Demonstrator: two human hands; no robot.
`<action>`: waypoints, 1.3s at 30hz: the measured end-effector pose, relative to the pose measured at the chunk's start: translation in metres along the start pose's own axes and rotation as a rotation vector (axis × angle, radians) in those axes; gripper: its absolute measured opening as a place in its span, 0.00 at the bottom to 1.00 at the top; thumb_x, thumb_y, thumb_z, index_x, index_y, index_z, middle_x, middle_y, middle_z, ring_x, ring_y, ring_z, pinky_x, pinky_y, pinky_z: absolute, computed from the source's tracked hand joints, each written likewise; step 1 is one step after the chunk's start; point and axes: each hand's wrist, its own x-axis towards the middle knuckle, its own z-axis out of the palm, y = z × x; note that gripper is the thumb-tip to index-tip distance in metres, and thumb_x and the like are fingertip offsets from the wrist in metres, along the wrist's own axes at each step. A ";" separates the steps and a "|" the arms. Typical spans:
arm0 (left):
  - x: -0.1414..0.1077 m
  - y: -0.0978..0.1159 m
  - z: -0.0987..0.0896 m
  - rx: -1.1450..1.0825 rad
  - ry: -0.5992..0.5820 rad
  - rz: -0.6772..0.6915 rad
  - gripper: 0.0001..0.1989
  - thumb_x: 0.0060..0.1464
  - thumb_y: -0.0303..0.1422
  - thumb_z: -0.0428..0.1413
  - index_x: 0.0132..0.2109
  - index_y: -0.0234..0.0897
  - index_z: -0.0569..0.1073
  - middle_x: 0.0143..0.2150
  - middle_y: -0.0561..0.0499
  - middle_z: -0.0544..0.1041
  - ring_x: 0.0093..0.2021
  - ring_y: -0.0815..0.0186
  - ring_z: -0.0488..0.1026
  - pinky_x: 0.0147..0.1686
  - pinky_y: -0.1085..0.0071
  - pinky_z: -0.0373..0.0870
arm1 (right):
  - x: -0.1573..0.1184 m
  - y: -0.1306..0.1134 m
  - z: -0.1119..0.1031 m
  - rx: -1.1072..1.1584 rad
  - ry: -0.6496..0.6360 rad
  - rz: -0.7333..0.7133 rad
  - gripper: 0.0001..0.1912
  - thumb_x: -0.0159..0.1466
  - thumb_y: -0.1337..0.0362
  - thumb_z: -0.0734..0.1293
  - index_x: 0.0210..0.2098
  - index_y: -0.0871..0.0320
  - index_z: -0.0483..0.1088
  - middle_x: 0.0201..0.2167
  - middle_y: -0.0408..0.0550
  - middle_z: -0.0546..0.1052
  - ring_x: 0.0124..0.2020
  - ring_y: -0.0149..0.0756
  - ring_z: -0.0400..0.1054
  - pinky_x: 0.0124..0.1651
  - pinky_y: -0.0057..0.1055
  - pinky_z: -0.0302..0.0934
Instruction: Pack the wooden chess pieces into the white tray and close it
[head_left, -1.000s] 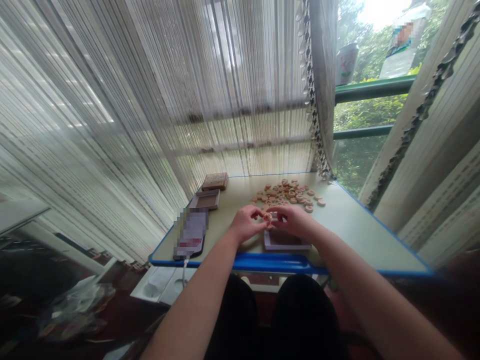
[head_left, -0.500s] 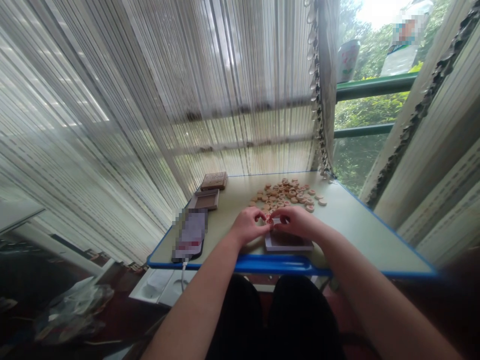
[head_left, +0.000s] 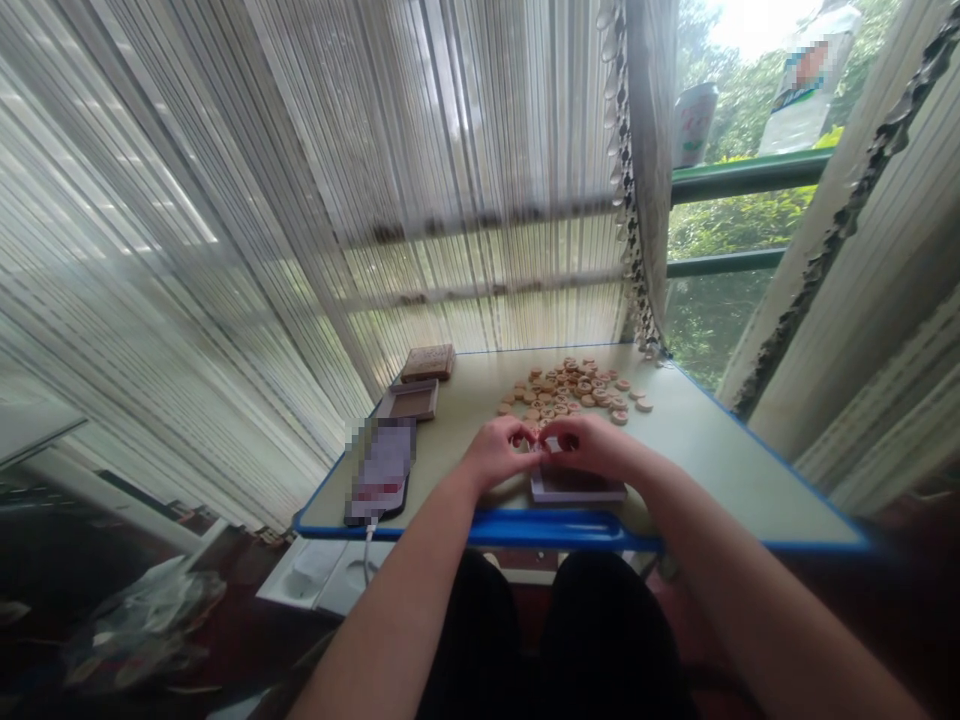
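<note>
My left hand (head_left: 501,447) and my right hand (head_left: 589,443) meet fingertip to fingertip over the upper left corner of a shallow box tray (head_left: 581,495). Both are closed in a pinch around a small round wooden game piece with reddish marks, mostly covered by the fingers. Just beyond my hands, many loose wooden game pieces (head_left: 574,385) lie in a spread heap, some overlapping. My right hand hides much of the tray's inside.
On the table's left side lie a phone (head_left: 384,465) with a white cable (head_left: 367,550), a shallow open box part (head_left: 412,400) and a closed brown box (head_left: 428,362). A blue edge (head_left: 555,527) rims the pale table (head_left: 735,480). String curtains (head_left: 487,170) hang behind.
My fingertips have drawn slightly closer together, and the red-marked piece between them shows less. The heap and the tray stay where they were.
</note>
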 end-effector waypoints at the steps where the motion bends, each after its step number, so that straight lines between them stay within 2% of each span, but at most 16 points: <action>1: 0.000 0.001 0.000 -0.009 0.011 0.001 0.13 0.40 0.39 0.62 0.32 0.36 0.74 0.30 0.52 0.73 0.31 0.69 0.67 0.31 0.74 0.64 | 0.000 0.000 0.000 0.007 0.000 0.015 0.11 0.52 0.60 0.68 0.34 0.58 0.74 0.20 0.40 0.68 0.21 0.26 0.58 0.25 0.23 0.52; 5: 0.002 0.004 -0.002 -0.028 0.157 0.006 0.07 0.46 0.34 0.56 0.32 0.35 0.74 0.30 0.51 0.72 0.31 0.69 0.67 0.33 0.73 0.65 | 0.000 -0.001 -0.001 0.017 -0.010 0.044 0.12 0.51 0.60 0.67 0.34 0.58 0.73 0.21 0.40 0.68 0.21 0.26 0.58 0.25 0.22 0.52; 7: 0.002 0.005 -0.002 -0.001 0.197 0.025 0.04 0.46 0.29 0.55 0.30 0.35 0.74 0.29 0.51 0.72 0.32 0.68 0.67 0.35 0.72 0.65 | 0.001 -0.001 -0.001 -0.003 -0.016 0.043 0.10 0.51 0.62 0.67 0.33 0.57 0.73 0.20 0.39 0.68 0.21 0.25 0.58 0.25 0.22 0.51; 11: 0.002 0.004 0.000 0.077 0.164 0.051 0.06 0.43 0.24 0.54 0.25 0.36 0.74 0.26 0.51 0.72 0.32 0.67 0.68 0.37 0.70 0.65 | 0.001 -0.001 0.003 -0.038 0.005 0.032 0.10 0.51 0.64 0.67 0.33 0.56 0.73 0.20 0.39 0.68 0.21 0.25 0.58 0.24 0.22 0.51; 17: 0.002 0.002 0.001 0.111 0.184 0.056 0.07 0.42 0.24 0.53 0.23 0.36 0.74 0.25 0.51 0.72 0.32 0.67 0.68 0.37 0.71 0.65 | 0.003 0.003 0.007 -0.031 0.011 0.001 0.11 0.52 0.64 0.67 0.36 0.56 0.73 0.20 0.39 0.69 0.21 0.26 0.58 0.26 0.22 0.53; 21: 0.002 0.003 0.000 0.128 0.181 0.043 0.07 0.42 0.24 0.53 0.22 0.37 0.74 0.25 0.51 0.72 0.31 0.67 0.68 0.36 0.71 0.65 | 0.002 0.003 0.007 -0.026 -0.002 -0.021 0.09 0.53 0.63 0.66 0.34 0.56 0.74 0.21 0.40 0.69 0.22 0.26 0.59 0.27 0.23 0.53; 25: 0.002 0.001 0.001 0.142 0.174 0.017 0.07 0.42 0.24 0.53 0.23 0.36 0.74 0.25 0.51 0.73 0.31 0.67 0.68 0.36 0.71 0.65 | 0.002 0.002 0.005 -0.003 0.004 0.025 0.12 0.52 0.61 0.67 0.37 0.55 0.74 0.21 0.40 0.70 0.22 0.27 0.60 0.27 0.24 0.54; 28: 0.006 -0.002 0.002 0.110 0.236 -0.028 0.06 0.43 0.25 0.53 0.24 0.36 0.74 0.25 0.51 0.74 0.30 0.67 0.69 0.35 0.71 0.66 | 0.004 0.005 0.001 0.112 0.084 0.087 0.15 0.51 0.58 0.68 0.38 0.56 0.73 0.22 0.41 0.71 0.23 0.28 0.62 0.27 0.25 0.56; 31: 0.022 -0.003 0.000 -0.011 0.299 -0.132 0.07 0.46 0.28 0.52 0.29 0.35 0.74 0.25 0.52 0.73 0.27 0.69 0.68 0.30 0.73 0.66 | 0.009 0.015 -0.012 0.272 0.251 0.198 0.18 0.54 0.56 0.66 0.41 0.59 0.71 0.24 0.45 0.73 0.25 0.29 0.64 0.28 0.26 0.59; 34: 0.049 -0.001 -0.005 -0.084 0.221 -0.170 0.08 0.46 0.31 0.53 0.34 0.34 0.74 0.25 0.53 0.72 0.25 0.70 0.67 0.26 0.75 0.64 | 0.014 0.030 -0.038 0.362 0.335 0.343 0.19 0.55 0.57 0.66 0.43 0.61 0.70 0.29 0.50 0.75 0.28 0.32 0.67 0.28 0.27 0.60; 36: 0.071 0.001 -0.006 -0.085 0.143 -0.146 0.10 0.44 0.33 0.55 0.36 0.34 0.74 0.25 0.53 0.72 0.25 0.71 0.67 0.25 0.76 0.64 | 0.017 0.042 -0.060 0.334 0.329 0.406 0.18 0.54 0.56 0.67 0.40 0.60 0.72 0.31 0.51 0.76 0.29 0.33 0.68 0.28 0.27 0.60; 39: 0.106 0.004 -0.001 -0.085 0.121 -0.103 0.11 0.45 0.34 0.55 0.37 0.33 0.73 0.28 0.51 0.72 0.26 0.71 0.67 0.25 0.76 0.63 | 0.025 0.063 -0.085 0.190 0.398 0.466 0.15 0.55 0.58 0.65 0.38 0.60 0.74 0.31 0.51 0.76 0.29 0.33 0.68 0.29 0.27 0.60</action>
